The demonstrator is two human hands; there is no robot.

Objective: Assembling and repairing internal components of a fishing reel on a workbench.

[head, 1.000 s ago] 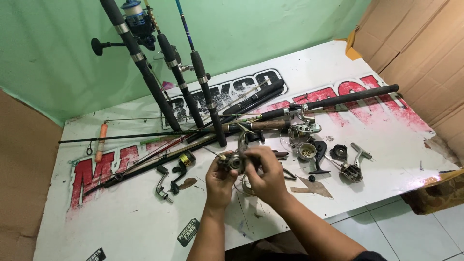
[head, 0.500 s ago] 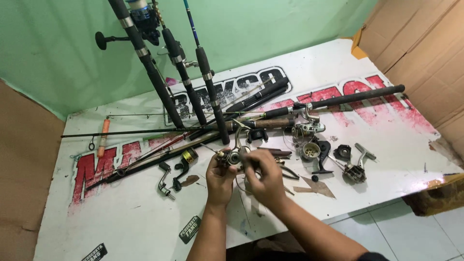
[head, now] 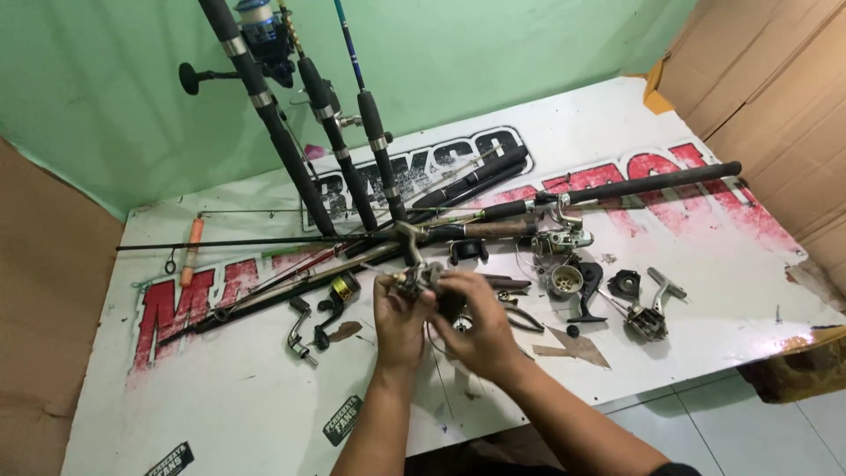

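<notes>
Both of my hands hold a small metal fishing-reel part (head: 416,278) above the white table (head: 247,414). My left hand (head: 397,322) grips it from below and to the left. My right hand (head: 474,324) pinches it from the right, fingers curled over the top. Just behind the part lie several dark fishing rods (head: 493,210) across the table. A dismantled reel body (head: 564,280) and a loose reel piece with a handle (head: 648,319) sit to the right of my hands.
Three upright rods (head: 264,115) lean against the green wall, one carrying a blue reel (head: 256,35). A crank handle (head: 298,333) and small black parts lie to the left. An orange-handled rod piece (head: 189,251) is far left. Cardboard (head: 775,97) stands at right.
My hands and the reel part stay together at the table's middle, turning slightly. The view has shifted a little, so everything sits a touch lower in frame.
</notes>
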